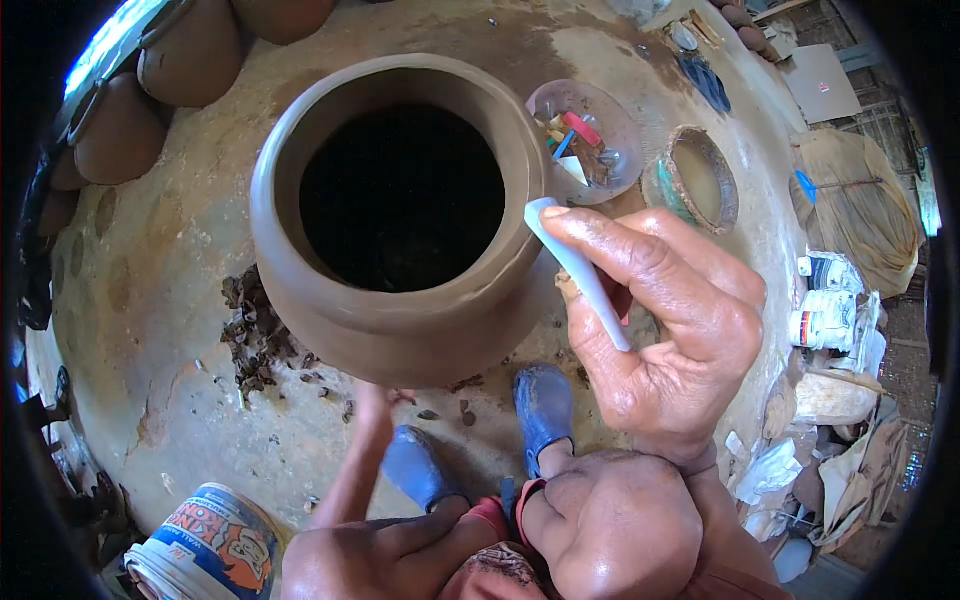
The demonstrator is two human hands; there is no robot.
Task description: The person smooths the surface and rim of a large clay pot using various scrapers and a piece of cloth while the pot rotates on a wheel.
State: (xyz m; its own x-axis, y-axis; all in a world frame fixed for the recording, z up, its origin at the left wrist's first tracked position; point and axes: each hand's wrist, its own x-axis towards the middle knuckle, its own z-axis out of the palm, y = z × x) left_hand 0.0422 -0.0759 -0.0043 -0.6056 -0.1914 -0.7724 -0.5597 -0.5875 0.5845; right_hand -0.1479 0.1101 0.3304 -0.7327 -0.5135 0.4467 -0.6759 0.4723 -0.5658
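Note:
A large wet brown clay pot (400,320) with a wide dark mouth stands on a round earthen platform (170,300). My right hand (660,320) grips a flat white smoothing tool (580,270), whose tip presses against the outside of the pot's rim on the right. My left hand (378,398) reaches in under the pot's belly at the front. It is mostly hidden there, and only the wrist and thin forearm show. My knees and two blue shoes (545,405) fill the lower middle.
A clear bowl of coloured small tools (590,130) and a round vessel of cloudy water (702,180) sit right of the pot. Clay scraps (255,335) lie at its left foot. Finished pots (185,60) line the upper left. A printed can (210,545) stands at the lower left.

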